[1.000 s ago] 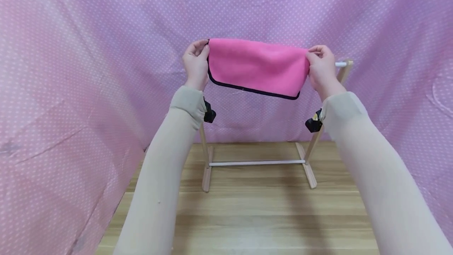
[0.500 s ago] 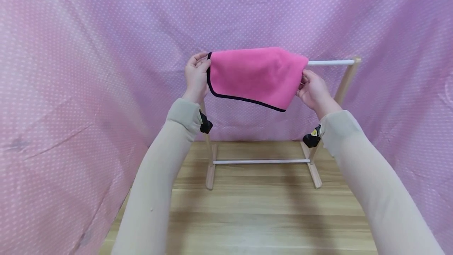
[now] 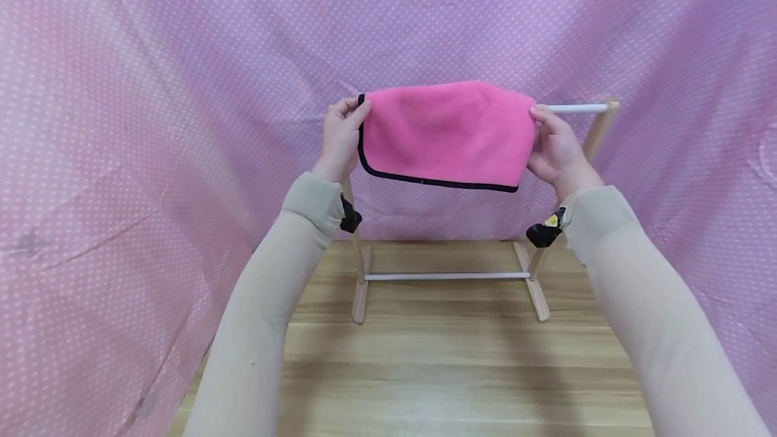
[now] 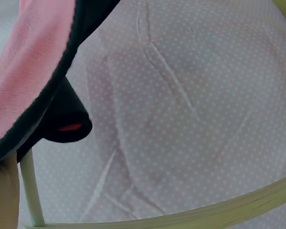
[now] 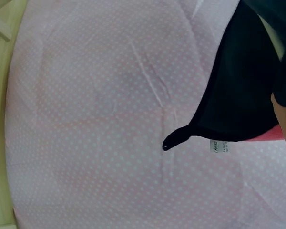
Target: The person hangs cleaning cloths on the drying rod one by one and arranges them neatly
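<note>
1. Pink towel, dark piping along the hem, hangs draped over the white top rail of a small wooden rack. Front flap faces the camera; the lower hem runs nearly level.

2. Left hand pinches the towel's left upper corner between thumb and fingertips. From the left wrist view, the pink pile and dark edge fill the upper left, with a rack upright below.

3. Right hand pinches the right edge of the towel near the rail, thumb on top, fingers curled behind. The right wrist view shows the towel's dark reverse side, a small hanging loop and a white care label.

4. Change over the last second: the towel was held above the rail and sagging to the right; half a second ago it lay on the rail with the right side bunched and the hem slanting. The right hand has since come up from the lower right edge to the rail, and the hem reads straighter.

5. Judgement: the cloth seems to be carried by the rail, and the hands appear to be evening it out, not bearing its weight.

6. Surroundings: rack feet and lower white crossbar stand on a wooden tabletop; pink dotted fabric drapes behind and to both sides. Beige sleeves cover both forearms, with a black wrist mount on each.
</note>
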A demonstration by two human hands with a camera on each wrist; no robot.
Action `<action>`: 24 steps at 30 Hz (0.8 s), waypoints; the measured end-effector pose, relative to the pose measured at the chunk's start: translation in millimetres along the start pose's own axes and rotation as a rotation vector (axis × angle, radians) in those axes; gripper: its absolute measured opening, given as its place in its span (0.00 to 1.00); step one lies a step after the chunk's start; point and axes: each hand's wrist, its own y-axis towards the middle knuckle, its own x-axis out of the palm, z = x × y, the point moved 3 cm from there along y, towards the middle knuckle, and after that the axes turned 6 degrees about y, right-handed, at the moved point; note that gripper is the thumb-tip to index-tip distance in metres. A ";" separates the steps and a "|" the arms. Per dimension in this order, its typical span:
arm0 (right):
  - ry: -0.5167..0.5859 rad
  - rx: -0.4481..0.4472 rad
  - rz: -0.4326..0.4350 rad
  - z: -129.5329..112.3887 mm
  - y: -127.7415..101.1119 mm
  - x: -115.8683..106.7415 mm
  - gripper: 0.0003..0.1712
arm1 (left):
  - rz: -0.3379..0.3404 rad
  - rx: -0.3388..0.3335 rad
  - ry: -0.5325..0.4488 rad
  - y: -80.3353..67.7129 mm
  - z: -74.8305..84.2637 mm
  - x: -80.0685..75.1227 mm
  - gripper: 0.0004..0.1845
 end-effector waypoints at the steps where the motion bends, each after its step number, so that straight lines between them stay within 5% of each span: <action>1: -0.013 -0.017 0.006 -2.5 -0.3 1.3 0.12 | -0.006 0.015 -0.010 1.0 1.8 1.3 0.09; 7: -0.075 -0.203 0.085 -15.8 2.7 13.6 0.12 | -0.055 0.130 -0.029 12.7 14.7 9.0 0.05; 17: -0.147 -0.657 0.294 -37.5 21.3 41.0 0.18 | -0.142 0.225 -0.063 30.6 37.8 21.3 0.08; 24: -0.192 -0.708 0.413 -36.9 21.7 32.7 0.19 | -0.170 0.193 -0.077 37.3 32.9 21.5 0.08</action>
